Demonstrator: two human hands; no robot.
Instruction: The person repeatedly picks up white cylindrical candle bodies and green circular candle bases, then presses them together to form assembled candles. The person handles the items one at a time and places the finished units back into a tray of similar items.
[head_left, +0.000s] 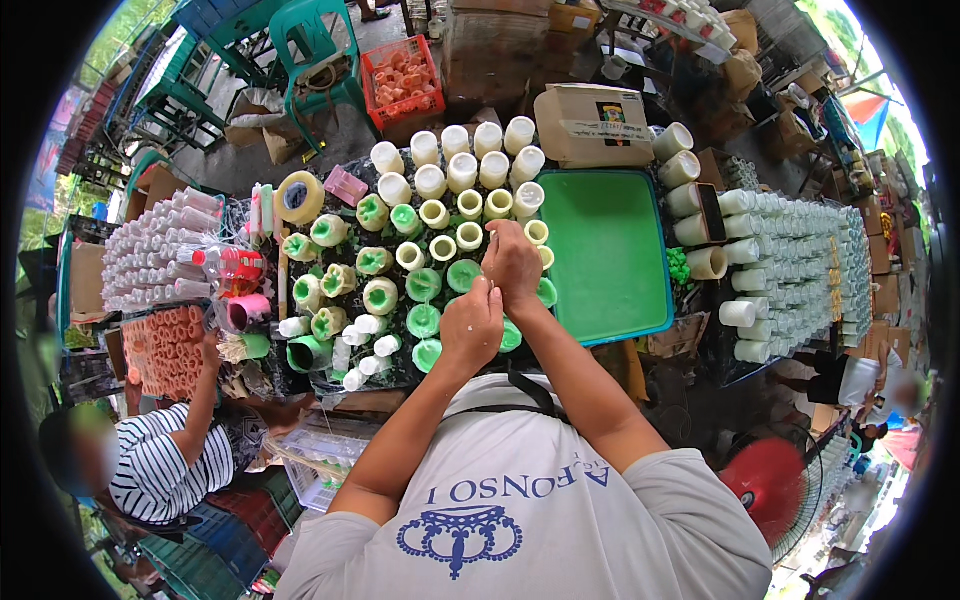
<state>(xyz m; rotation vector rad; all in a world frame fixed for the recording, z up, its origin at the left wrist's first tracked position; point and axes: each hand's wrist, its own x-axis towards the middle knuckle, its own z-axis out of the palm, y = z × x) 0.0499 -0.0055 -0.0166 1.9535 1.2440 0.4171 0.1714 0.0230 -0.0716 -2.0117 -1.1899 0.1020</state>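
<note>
My left hand (472,318) and my right hand (512,268) meet over the middle of the table, the right one slightly farther out. The fingers of both are closed and pinched; whatever they grip is too small or hidden. Beneath and around them stand rows of cylinders: hollow cream cups (469,236), cups with green tops (423,320), and upright white cylinders (462,172) at the back. My hands partly cover some of the green-topped cups. Close to the right is a wide blue-rimmed tray (670,262) with a flat green surface inside.
Left of the cups lie a tape roll (299,197), a pink block (346,186) and a red-labelled bottle (229,264). A brown carton (594,124) sits behind the tray. More white cylinders (756,264) stand rightward. A person in stripes (180,455) reaches in at left; a red fan (764,485) stands lower right.
</note>
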